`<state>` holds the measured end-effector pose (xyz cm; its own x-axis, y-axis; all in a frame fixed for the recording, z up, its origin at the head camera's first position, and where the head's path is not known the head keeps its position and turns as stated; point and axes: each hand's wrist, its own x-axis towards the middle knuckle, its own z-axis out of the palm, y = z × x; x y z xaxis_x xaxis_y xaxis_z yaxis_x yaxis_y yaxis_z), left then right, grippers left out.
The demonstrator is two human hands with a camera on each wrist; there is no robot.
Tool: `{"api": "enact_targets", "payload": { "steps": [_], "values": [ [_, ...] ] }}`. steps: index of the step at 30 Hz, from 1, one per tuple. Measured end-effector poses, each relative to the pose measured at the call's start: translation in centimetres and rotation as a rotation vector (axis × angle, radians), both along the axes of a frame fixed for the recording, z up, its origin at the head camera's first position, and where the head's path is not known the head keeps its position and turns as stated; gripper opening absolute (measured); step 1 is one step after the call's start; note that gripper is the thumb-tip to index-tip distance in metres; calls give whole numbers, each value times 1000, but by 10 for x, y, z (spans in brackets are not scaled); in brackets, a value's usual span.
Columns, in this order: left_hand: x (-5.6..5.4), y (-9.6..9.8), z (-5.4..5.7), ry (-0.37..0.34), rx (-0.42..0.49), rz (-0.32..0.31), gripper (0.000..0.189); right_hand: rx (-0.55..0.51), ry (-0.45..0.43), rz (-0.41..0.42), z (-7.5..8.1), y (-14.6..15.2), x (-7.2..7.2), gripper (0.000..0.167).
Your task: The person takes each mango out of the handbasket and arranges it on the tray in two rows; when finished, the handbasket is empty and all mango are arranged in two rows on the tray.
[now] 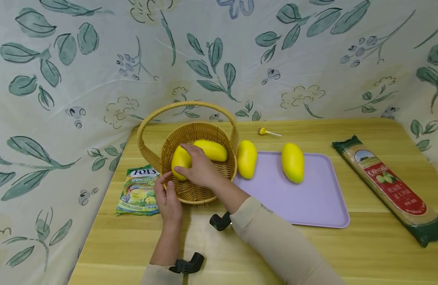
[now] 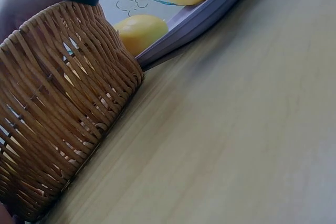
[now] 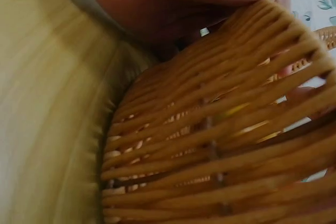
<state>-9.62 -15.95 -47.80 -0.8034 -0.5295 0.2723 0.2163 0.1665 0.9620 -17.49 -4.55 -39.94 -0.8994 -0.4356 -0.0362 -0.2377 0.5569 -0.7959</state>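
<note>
Evidently the right hand [image 1: 200,168] has thumb and fingers round a yellow mango [image 1: 180,157] inside the wicker basket [image 1: 199,200], just beside a second mango [image 1: 213,151]. The left hand [image 1: 170,204] meets the basket's near-left side — whether it grips or merely braces there, I can't tell. Best to steady that side and guide the fruit gently — without knocking its neighbour.

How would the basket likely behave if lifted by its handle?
The basket is probably light for its size: its woven walls show many gaps. The handle seems fairly stiff, since it stands in an arch unsupported. If the basket tilts, the rear mango inside might roll, being smooth and rounded.
</note>
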Motion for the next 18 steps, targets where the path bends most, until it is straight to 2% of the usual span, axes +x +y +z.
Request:
{"api": "enact_targets", "payload": {
  "steps": [4, 10, 18],
  "values": [
    [0, 0, -1, 2, 0, 4, 29, 50, 13, -21, -7, -6, -5, 77],
    [-1, 1, 0, 13, 8, 9, 30, 138, 80, -32, -15, -12, -13, 75],
    [0, 2, 1, -7, 20, 4, 30, 184, 53, -28, -14, -12, -14, 73]
  ]
}}
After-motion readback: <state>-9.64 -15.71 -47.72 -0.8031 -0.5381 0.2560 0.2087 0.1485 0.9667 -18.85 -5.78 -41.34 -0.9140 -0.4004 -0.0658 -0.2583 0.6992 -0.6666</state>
